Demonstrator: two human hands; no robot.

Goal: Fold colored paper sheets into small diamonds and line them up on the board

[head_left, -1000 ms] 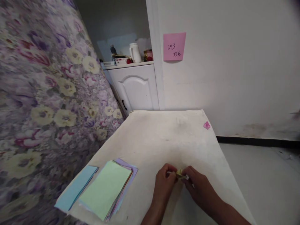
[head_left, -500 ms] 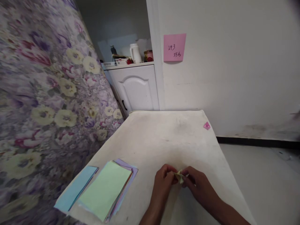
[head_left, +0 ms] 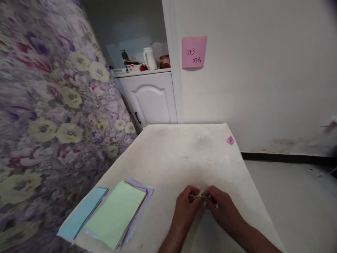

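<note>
Between my hands, over the near part of the table, is a small folded piece of pale yellow paper (head_left: 201,194). My left hand (head_left: 186,202) pinches its left side between thumb and fingers. On the right side, my right hand (head_left: 219,201) grips it the same way. The fingers cover much of the paper, so its full shape is hidden. To the left lies a stack of coloured paper (head_left: 118,212) with a light green sheet on top. Beside that stack are blue paper strips (head_left: 83,212).
A cream cloth covers the table (head_left: 171,154). Near its far right corner lies a small pink folded paper (head_left: 230,140). A floral curtain (head_left: 65,116) hangs along the left side. Behind stands a white cabinet (head_left: 152,98); a pink note (head_left: 194,52) is stuck to the wall.
The yellow paper has been turned and now looks flatter and more edge-on between my fingers. Both hands stay pinched on it. The whole view has shifted slightly.
</note>
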